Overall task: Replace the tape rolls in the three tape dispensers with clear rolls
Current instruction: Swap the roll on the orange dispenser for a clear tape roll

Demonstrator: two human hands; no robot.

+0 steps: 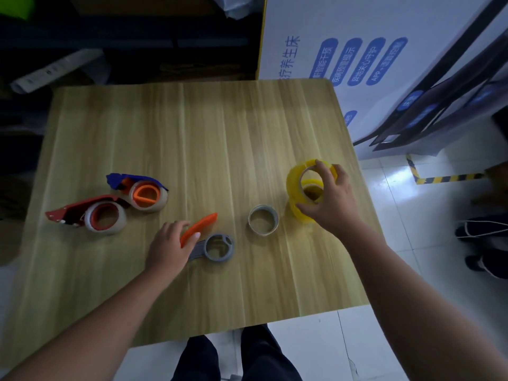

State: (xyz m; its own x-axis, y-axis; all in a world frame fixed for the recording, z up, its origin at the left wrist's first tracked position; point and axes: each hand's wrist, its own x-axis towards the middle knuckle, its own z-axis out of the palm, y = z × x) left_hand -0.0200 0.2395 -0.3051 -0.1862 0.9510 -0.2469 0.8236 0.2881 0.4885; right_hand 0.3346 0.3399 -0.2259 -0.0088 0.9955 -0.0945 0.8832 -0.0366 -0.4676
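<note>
Head view | right hand [330,199] grips top clear roll [292,178] | left hand [167,246] seemingly pinches grey dispenser [220,247] | lift roll straight up, hold dispenser steady, seat roll squarely.

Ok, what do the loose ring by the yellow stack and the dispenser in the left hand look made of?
The loose ring looks like a bare cardboard core: dull, thin-walled, grey-brown. The dispenser in the left hand looks like moulded plastic: matt grey frame, glossier orange handle. Blur leaves both uncertain.

Single wide-angle head view, steeply downward, near above the wooden table [192,138]
</note>
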